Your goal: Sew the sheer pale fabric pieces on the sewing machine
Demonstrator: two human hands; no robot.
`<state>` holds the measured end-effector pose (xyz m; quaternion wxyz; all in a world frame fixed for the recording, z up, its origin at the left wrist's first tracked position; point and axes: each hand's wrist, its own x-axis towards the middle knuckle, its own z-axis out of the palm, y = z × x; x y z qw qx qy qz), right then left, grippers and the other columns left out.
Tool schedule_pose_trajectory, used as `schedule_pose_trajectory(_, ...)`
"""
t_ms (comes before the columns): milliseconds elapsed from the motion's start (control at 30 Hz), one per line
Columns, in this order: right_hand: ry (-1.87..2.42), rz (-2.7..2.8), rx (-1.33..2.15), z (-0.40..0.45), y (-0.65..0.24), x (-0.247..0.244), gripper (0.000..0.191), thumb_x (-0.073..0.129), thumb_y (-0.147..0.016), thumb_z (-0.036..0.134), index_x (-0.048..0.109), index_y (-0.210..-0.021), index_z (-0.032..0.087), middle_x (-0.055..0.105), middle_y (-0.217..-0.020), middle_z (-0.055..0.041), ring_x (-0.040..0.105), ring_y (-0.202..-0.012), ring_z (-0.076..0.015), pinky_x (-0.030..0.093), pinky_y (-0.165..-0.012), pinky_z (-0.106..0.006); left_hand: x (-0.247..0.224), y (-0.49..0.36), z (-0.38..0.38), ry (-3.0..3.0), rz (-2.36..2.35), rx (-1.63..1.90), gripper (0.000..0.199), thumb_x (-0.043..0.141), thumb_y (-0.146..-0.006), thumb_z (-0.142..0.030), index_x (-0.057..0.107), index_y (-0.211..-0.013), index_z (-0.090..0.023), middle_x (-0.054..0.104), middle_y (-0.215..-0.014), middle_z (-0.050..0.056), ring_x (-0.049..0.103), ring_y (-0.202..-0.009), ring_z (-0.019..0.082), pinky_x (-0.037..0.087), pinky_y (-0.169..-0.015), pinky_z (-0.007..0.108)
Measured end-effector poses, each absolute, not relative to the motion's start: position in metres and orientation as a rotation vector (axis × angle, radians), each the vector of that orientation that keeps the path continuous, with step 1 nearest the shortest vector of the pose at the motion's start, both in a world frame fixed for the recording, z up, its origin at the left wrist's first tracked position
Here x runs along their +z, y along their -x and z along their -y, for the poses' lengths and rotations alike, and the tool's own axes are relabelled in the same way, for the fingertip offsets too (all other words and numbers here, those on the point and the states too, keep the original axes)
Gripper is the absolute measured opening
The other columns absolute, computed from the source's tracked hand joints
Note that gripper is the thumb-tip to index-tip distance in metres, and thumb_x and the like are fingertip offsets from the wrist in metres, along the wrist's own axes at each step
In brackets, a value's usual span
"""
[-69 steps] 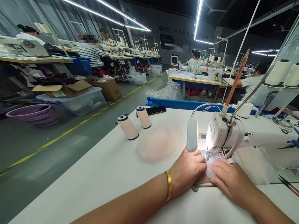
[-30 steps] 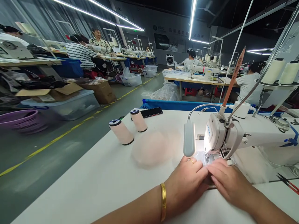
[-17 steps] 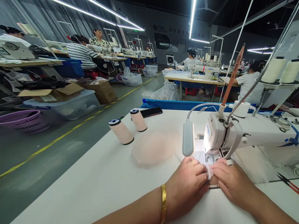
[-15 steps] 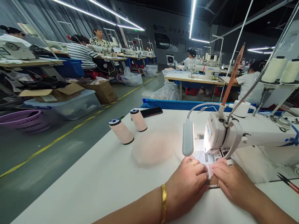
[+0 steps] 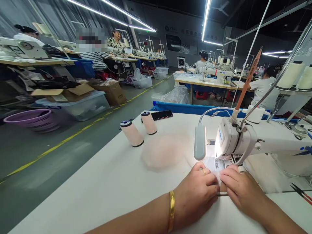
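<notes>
My left hand [image 5: 200, 191] is closed, its fingertips pinching a sheer white fabric [image 5: 210, 163] just in front of the presser foot of a white sewing machine [image 5: 225, 138]. Close on its right, my right hand [image 5: 241, 188] grips the same fabric from the other side, fingers pressed together. The needle area is lit, but the needle itself is too small to make out. Sheer pale fabric [image 5: 165, 151] lies spread on the white table to the left, and more sheer fabric [image 5: 264, 170] lies under the machine arm.
Two cones of pale pink thread [image 5: 132, 134] and a black phone [image 5: 162, 115] stand or lie at the table's far left. A grey lamp [image 5: 200, 143] hangs beside the machine head. Red-handled scissors [image 5: 302, 194] lie at right. Co-workers sit at machines beyond.
The whole view has shifted slightly, so the scene sits further right. Both hands keep their hold on the fabric at the presser foot, with little visible movement.
</notes>
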<state>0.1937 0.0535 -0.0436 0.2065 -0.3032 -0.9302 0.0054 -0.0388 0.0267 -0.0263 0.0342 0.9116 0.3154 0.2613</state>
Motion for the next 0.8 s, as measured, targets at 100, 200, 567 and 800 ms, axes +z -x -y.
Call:
schedule_pose_trajectory(100, 0.896, 2.583, 0.022, -0.057, -0.195, -0.047, 0.037, 0.044, -0.092, 0.001, 0.065, -0.114, 0.022, 0.072, -0.108, -0.0106, 0.064, -0.101, -0.0291, 0.055, -0.076, -0.039, -0.027, 0.038, -0.03, -2.805, -0.995, 0.826, 0.017, 0.055, -0.098, -0.017, 0.071, -0.096, -0.021, 0.072, -0.091, 0.001, 0.06, -0.08, 0.019, 0.035, -0.086, 0.042)
schedule_pose_trajectory(200, 0.935, 2.559, 0.02, -0.06, -0.196, -0.051, 0.042, 0.043, -0.091, 0.0, 0.064, -0.119, 0.023, 0.071, -0.11, -0.0106, 0.064, -0.105, -0.0297, 0.055, -0.081, -0.041, -0.03, 0.038, -0.034, -2.808, -1.027, 0.838, 0.02, 0.053, -0.098, -0.014, 0.072, -0.1, -0.02, 0.073, -0.092, 0.003, 0.061, -0.081, 0.02, 0.036, -0.087, 0.043)
schedule_pose_trajectory(567, 0.975, 2.558, -0.012, -0.06, -0.195, -0.053, 0.043, 0.046, -0.092, 0.003, 0.067, -0.122, 0.025, 0.073, -0.113, -0.0094, 0.067, -0.099, -0.0279, 0.056, -0.077, -0.037, -0.035, 0.038, -0.037, -2.818, -1.03, 0.869, 0.024, 0.05, -0.099, -0.01, 0.071, -0.094, -0.019, 0.074, -0.089, 0.003, 0.061, -0.078, 0.018, 0.039, -0.086, 0.041)
schedule_pose_trajectory(800, 1.109, 2.537, -0.073, -0.067, -0.196, -0.059, 0.046, 0.045, -0.095, 0.009, 0.068, -0.131, 0.026, 0.075, -0.124, -0.0101, 0.071, -0.101, -0.0277, 0.059, -0.076, -0.037, -0.037, 0.037, -0.047, -2.818, -1.1, 0.846, 0.024, 0.048, -0.099, -0.013, 0.07, -0.092, -0.019, 0.072, -0.087, 0.005, 0.063, -0.08, 0.02, 0.043, -0.085, 0.039)
